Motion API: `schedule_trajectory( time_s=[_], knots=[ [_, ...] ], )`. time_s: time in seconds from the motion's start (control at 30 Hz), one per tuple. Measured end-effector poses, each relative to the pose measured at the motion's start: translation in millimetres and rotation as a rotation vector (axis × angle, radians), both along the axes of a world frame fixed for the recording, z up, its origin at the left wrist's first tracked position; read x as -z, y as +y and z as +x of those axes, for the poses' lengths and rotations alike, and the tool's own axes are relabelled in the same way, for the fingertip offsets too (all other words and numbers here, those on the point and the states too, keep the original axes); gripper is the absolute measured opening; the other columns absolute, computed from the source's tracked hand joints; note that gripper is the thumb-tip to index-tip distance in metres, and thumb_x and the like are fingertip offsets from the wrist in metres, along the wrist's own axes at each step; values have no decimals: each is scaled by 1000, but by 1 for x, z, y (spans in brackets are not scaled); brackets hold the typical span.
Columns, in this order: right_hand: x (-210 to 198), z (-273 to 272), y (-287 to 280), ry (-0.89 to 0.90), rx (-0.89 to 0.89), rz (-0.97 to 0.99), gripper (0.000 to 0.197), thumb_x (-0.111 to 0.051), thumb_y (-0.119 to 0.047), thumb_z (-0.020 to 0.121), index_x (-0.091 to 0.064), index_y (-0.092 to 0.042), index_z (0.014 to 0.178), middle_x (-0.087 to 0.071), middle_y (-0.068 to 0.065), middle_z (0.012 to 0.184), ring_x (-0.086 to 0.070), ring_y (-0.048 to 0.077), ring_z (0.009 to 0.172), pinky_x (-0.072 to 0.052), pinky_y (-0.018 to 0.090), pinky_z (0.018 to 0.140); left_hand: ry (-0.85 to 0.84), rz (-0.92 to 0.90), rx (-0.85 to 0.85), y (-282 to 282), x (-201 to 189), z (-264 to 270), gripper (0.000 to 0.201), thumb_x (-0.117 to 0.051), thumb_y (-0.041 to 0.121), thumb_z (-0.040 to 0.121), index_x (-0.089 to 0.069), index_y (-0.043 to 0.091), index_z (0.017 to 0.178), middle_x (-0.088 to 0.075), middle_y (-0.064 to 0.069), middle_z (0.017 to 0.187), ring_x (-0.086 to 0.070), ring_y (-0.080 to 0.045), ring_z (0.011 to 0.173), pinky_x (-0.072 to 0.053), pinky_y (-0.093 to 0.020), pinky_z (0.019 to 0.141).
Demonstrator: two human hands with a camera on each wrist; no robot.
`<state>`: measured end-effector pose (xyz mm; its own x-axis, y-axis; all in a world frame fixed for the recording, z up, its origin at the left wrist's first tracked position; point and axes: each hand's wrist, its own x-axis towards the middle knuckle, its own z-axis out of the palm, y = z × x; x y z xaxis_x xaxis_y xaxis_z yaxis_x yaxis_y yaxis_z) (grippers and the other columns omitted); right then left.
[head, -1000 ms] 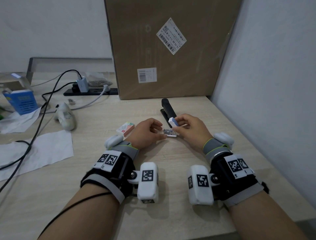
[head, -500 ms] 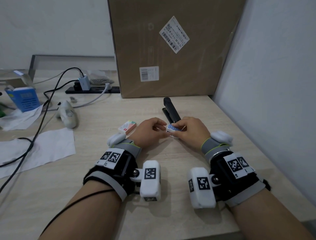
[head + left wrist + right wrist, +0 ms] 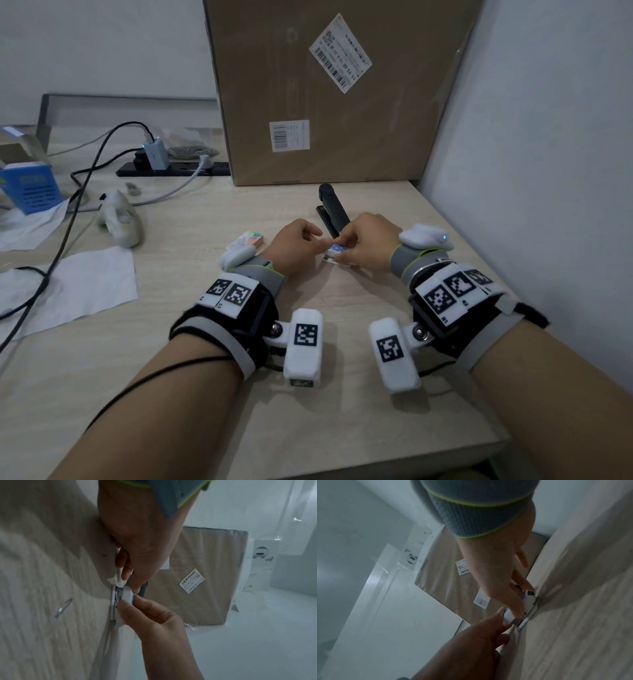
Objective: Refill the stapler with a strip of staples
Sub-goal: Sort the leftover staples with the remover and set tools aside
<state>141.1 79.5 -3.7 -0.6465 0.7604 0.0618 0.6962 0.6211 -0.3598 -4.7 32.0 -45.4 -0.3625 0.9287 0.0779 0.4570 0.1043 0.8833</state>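
Observation:
A small white staple box (image 3: 337, 249) with a blue top lies on the table, and both hands pinch it. My left hand (image 3: 320, 241) holds its left end between thumb and finger, as the left wrist view shows (image 3: 127, 599). Fingers of my right hand (image 3: 344, 247) curl over its right end. Grey staples (image 3: 118, 593) show inside the box's open end. The black stapler (image 3: 334, 212) lies shut just behind the hands, untouched. A short metallic strip (image 3: 63, 607) lies loose on the table near the box.
A big cardboard box (image 3: 342, 85) stands behind the stapler and a wall (image 3: 548, 171) runs along the right. A second, red-and-green staple box (image 3: 251, 240) lies left of my left hand. Further left are white paper (image 3: 68, 287), cables (image 3: 78, 192) and a white device (image 3: 120, 219).
My right hand brought the white-and-blue box part down from above onto the staples by the left hand. Both hands now pinch it together on the table.

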Motion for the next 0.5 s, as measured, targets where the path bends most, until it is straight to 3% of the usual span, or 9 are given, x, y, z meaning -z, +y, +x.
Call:
schedule_trajectory(
  time_s=[0.1, 0.27, 0.43, 0.5],
  knots=[
    [-5, -4, -1, -62, -26, 1, 13, -71, -24, 73, -75, -20, 85, -66, -1, 77, -61, 20, 75, -38, 23, 56, 7, -38, -7, 1, -2, -1, 24, -67, 25, 84, -52, 14, 99, -49, 7, 73, -47, -6, 64, -38, -19, 56],
    [-10, -14, 2, -139, -14, 13, 25, -75, -26, 69, -74, -20, 93, -71, 2, 95, -66, 23, 86, -47, 27, 70, 27, -78, -14, 3, -5, 0, 28, -68, 28, 81, -52, 15, 99, -49, 8, 74, -47, -5, 66, -39, -20, 60],
    [-13, -3, -2, -87, -36, -10, 22, -71, -27, 75, -74, -19, 96, -64, -3, 82, -62, 19, 80, -43, 25, 62, 60, -49, 12, -2, -6, -1, 23, -64, 30, 85, -56, 13, 98, -52, 8, 75, -50, -8, 69, -39, -19, 60],
    [-5, 3, -2, 6, 7, -36, 24, -72, -29, 75, -73, -19, 97, -60, -5, 82, -62, 18, 83, -48, 27, 68, 36, -40, 26, -4, -5, -3, 22, -60, 32, 88, -60, 13, 97, -58, 6, 79, -52, -11, 74, -42, -23, 65]
  ],
)
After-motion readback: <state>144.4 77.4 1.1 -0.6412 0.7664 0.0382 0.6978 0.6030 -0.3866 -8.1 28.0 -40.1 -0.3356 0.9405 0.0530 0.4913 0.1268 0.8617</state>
